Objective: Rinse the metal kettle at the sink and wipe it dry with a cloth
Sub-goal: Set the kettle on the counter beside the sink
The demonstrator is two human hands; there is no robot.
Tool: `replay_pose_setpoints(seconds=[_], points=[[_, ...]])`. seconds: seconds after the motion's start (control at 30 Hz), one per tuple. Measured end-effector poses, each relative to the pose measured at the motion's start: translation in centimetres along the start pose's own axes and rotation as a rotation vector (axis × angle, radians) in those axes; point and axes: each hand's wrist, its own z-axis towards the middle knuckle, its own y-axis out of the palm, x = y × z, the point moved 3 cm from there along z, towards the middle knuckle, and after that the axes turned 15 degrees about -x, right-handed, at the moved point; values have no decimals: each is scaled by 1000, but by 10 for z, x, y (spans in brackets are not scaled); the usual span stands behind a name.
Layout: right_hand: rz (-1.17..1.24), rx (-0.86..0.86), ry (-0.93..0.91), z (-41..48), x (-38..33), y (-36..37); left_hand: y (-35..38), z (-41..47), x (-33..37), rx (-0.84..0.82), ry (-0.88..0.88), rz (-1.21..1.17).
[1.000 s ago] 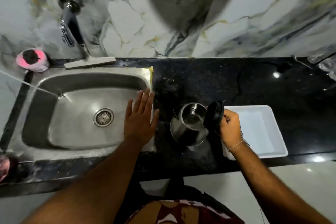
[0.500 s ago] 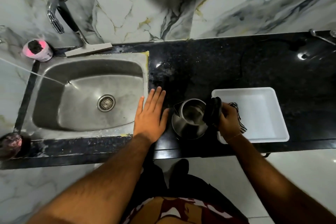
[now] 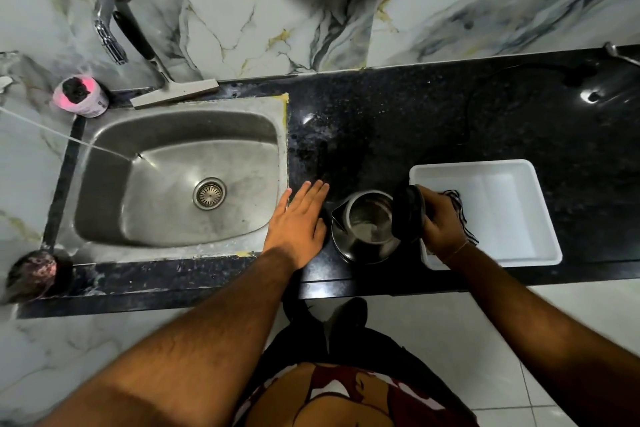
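The metal kettle (image 3: 365,229) stands upright on the black counter (image 3: 415,121), just right of the steel sink (image 3: 173,184). Its black lid (image 3: 408,213) is swung open, so the shiny inside shows. My right hand (image 3: 441,224) grips the kettle's handle, which the hand hides. My left hand (image 3: 299,222) lies flat on the counter beside the kettle, fingers spread, holding nothing. A dark striped cloth (image 3: 457,204) lies in the white tray (image 3: 512,253) behind my right hand.
A chrome tap (image 3: 107,17) juts from the marble wall over the sink. A squeegee (image 3: 173,94) leans behind the sink. A pink cup (image 3: 81,95) stands at its back left corner and a dark scrubber (image 3: 34,270) at its front left.
My left hand has moved from the sink's right rim onto the counter beside the kettle. My view has tilted down and back. The kettle and my right hand have kept their places.
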Motion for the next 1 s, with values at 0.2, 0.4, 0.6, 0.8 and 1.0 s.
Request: replay_pose_setpoints(seconds=[0.2, 0.4, 0.6, 0.8, 1.0], points=[[-39, -42, 28, -4, 2, 7, 6, 5, 7, -103, 43, -51], [-13, 7, 72, -22, 4, 18, 3, 14, 9, -142, 65, -85], [-116, -92, 133, -14, 2, 16, 4, 16, 9, -162, 62, -70], [-578, -196, 462, 1, -26, 28, 1, 14, 6, -109, 8, -114], [-564, -300, 707, 6, -38, 27, -22, 16, 7, 97, -43, -241]])
